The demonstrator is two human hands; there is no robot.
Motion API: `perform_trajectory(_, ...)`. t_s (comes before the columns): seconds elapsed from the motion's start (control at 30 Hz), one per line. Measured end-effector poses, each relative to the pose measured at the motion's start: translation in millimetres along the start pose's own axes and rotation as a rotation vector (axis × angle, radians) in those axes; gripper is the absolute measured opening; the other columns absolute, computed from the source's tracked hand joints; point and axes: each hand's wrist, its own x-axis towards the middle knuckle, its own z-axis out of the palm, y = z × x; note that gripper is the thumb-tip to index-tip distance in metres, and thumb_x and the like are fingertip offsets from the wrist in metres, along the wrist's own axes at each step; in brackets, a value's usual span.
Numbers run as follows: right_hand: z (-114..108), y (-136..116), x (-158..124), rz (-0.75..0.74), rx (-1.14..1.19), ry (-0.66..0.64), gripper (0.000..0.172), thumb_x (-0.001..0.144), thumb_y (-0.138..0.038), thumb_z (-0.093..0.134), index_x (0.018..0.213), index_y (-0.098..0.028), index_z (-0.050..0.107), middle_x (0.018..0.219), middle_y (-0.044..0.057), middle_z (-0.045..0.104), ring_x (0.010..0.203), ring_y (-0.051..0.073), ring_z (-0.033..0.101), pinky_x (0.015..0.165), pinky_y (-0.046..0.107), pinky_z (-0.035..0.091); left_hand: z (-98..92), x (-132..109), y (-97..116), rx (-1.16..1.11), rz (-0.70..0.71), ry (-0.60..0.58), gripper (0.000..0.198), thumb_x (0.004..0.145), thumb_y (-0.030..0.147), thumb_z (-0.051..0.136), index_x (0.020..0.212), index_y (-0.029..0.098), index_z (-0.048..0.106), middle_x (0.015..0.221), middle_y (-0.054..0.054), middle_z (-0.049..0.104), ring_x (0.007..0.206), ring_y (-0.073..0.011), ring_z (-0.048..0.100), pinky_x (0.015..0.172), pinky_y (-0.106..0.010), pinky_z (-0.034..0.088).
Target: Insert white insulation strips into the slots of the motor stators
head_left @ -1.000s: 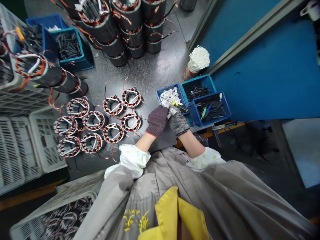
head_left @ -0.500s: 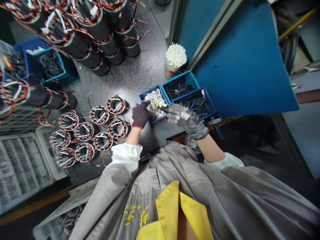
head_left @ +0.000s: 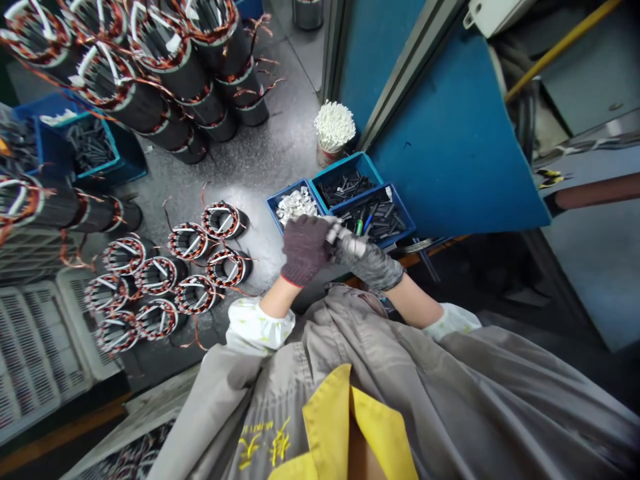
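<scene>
My left hand point(head_left: 305, 248), in a dark maroon knitted glove, is closed just in front of the small blue bin point(head_left: 270, 207) of white pieces point(head_left: 297, 205). Against its fingertips press the bent fingers of my right hand point(head_left: 369, 259), in a grey knitted glove with pale wrapping on some fingers. Whatever lies between the two hands is hidden by the gloves. Beyond my right hand is a blue bin point(head_left: 411, 227) of black tubes point(head_left: 387, 217), with a green object point(head_left: 359, 227) and a blue pen-like stick point(head_left: 369, 219) showing there.
Several copper-wound stators point(head_left: 221, 220) stand left on the grey table point(head_left: 280, 133), with taller stacks point(head_left: 165, 100) behind. A teal bin point(head_left: 373, 162) holds dark pieces. Behind it stands a can of white sticks point(head_left: 335, 127). A blue panel point(head_left: 450, 153) rises at right.
My left hand has left the white pieces and come back to meet my right hand. The yellow-and-black tool seen between them before is out of sight. The whole view has shifted slightly.
</scene>
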Motion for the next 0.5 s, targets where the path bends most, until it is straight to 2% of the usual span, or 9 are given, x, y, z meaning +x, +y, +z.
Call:
perform_trajectory(0.03,-8.0,-0.8,-5.7,-0.013,-0.083,0.029,0.024,0.105,-0.029,0.065,0.097,-0.019,0.085,0.115,0.006,0.092,0.104,0.01,0.086,0.091,0.018,0.068,0.3,4.5,-10.0,0.0,-0.076,-0.002,0.038,0.114,0.037,0.058,0.133,0.022,0.086,0.123,-0.016,0.086,0.125,-0.0379,0.075,0.106,-0.049,0.053)
perform_trajectory(0.1,-32.6,-5.3,-12.2,-0.007,-0.299,0.101,0.023,0.104,-0.03,0.071,0.109,-0.015,0.088,0.116,0.009,0.092,0.101,0.018,0.088,0.098,0.031,0.072,2.7,13.8,-36.6,-0.018,-0.224,0.006,0.044,0.112,0.029,0.055,0.148,0.021,0.08,0.136,-0.017,0.084,0.131,-0.0383,0.074,0.11,-0.049,0.053)
perform_trajectory(0.2,-73.4,-18.7,-4.0,0.048,-0.843,0.158,0.025,0.106,-0.027,0.071,0.12,-0.018,0.09,0.122,0.016,0.09,0.116,0.034,0.086,0.111,0.053,0.069,7.9,22.2,-66.4,-0.047,-0.348,-0.08,0.061,0.103,0.017,0.059,0.163,0.023,0.069,0.144,-0.016,0.082,0.134,-0.0373,0.075,0.112,-0.047,0.054)
perform_trajectory(0.23,-82.3,-23.9,3.2,0.06,-1.022,0.113,0.028,0.107,-0.026,0.069,0.123,-0.018,0.09,0.127,0.018,0.089,0.122,0.036,0.084,0.117,0.055,0.066,8.7,22.7,-69.6,-0.048,-0.379,-0.114,0.06,0.102,0.017,0.059,0.161,0.023,0.07,0.142,-0.016,0.083,0.133,-0.0375,0.075,0.113,-0.048,0.054)
perform_trajectory(0.3,-88.0,-33.2,20.5,0.069,-1.302,-0.095,0.033,0.108,-0.023,0.066,0.131,-0.019,0.089,0.146,0.017,0.083,0.134,0.036,0.078,0.125,0.053,0.059,8.2,20.5,-67.7,-0.038,-0.418,-0.126,0.047,0.106,0.024,0.058,0.149,0.023,0.078,0.139,-0.017,0.084,0.137,-0.0398,0.074,0.12,-0.054,0.052)
perform_trajectory(0.4,-74.8,-40.9,42.1,0.073,-1.532,-0.428,0.043,0.104,-0.013,0.064,0.139,-0.022,0.086,0.159,0.015,0.076,0.137,0.035,0.074,0.123,0.051,0.057,4.7,12.1,-61.0,-0.033,-0.405,-0.004,0.037,0.107,0.036,0.064,0.137,0.025,0.083,0.156,-0.018,0.076,0.161,-0.0458,0.056,0.135,-0.071,0.037)
perform_trajectory(0.43,-69.9,-41.6,45.8,0.073,-1.576,-0.484,0.044,0.103,-0.012,0.064,0.139,-0.021,0.086,0.157,0.017,0.077,0.136,0.036,0.074,0.12,0.052,0.057,3.9,8.8,-61.8,-0.06,-0.385,0.048,0.039,0.104,0.037,0.069,0.14,0.027,0.082,0.165,-0.017,0.071,0.169,-0.0467,0.048,0.138,-0.074,0.031)
perform_trajectory(0.5,-67.3,-41.5,46.9,0.056,-1.624,-0.488,0.04,0.102,-0.012,0.065,0.134,-0.018,0.087,0.149,0.021,0.08,0.133,0.038,0.074,0.115,0.053,0.058,4.1,1.9,-69.5,-0.201,-0.344,0.143,0.049,0.099,0.039,0.075,0.147,0.029,0.079,0.176,-0.014,0.062,0.175,-0.0461,0.039,0.141,-0.075,0.027)
